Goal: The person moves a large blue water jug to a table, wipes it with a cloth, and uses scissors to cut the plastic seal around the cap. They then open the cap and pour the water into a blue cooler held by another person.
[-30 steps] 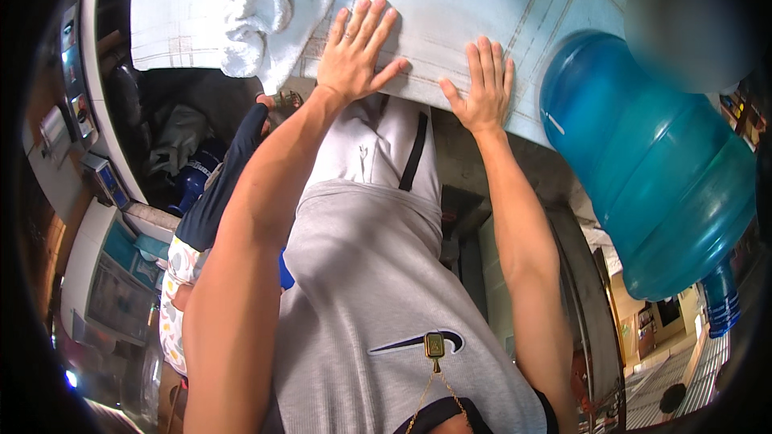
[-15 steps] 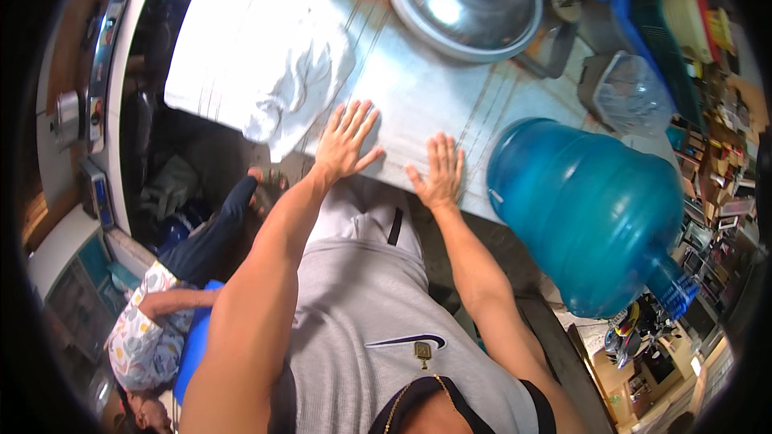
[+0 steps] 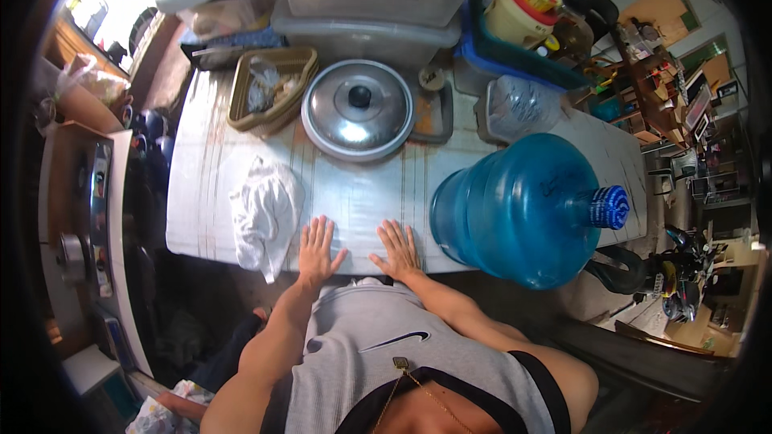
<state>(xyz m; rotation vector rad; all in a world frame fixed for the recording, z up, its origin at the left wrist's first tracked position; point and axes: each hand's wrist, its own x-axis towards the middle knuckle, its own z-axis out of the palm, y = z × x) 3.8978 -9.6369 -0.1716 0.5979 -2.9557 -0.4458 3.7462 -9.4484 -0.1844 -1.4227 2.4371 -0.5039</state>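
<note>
My left hand (image 3: 320, 247) lies flat near the front edge of the white table (image 3: 354, 193), fingers spread and holding nothing. Beside it, slightly apart, is a crumpled white cloth (image 3: 264, 213) that hangs a little over the edge. My right hand (image 3: 396, 251) also rests flat on the tabletop, fingers apart. To its right stands a large blue water jug (image 3: 515, 209) with a blue cap. Farther back, between and beyond my hands, sits a round metal pot lid (image 3: 359, 116) with a black knob; what it covers is mostly hidden.
A brown basket (image 3: 241, 116) holding plastic bags stands left of the lid. Behind are clear storage boxes (image 3: 370, 36). A clear plastic-covered container (image 3: 519, 108) and a green crate (image 3: 563, 72) with jars are at the back right. Another person's arm (image 3: 181, 406) shows at lower left.
The view has tilted up and turned, so the far side of the table now shows. Both hands stay flat on the table near the front edge; the cloth and jug seem unmoved.
</note>
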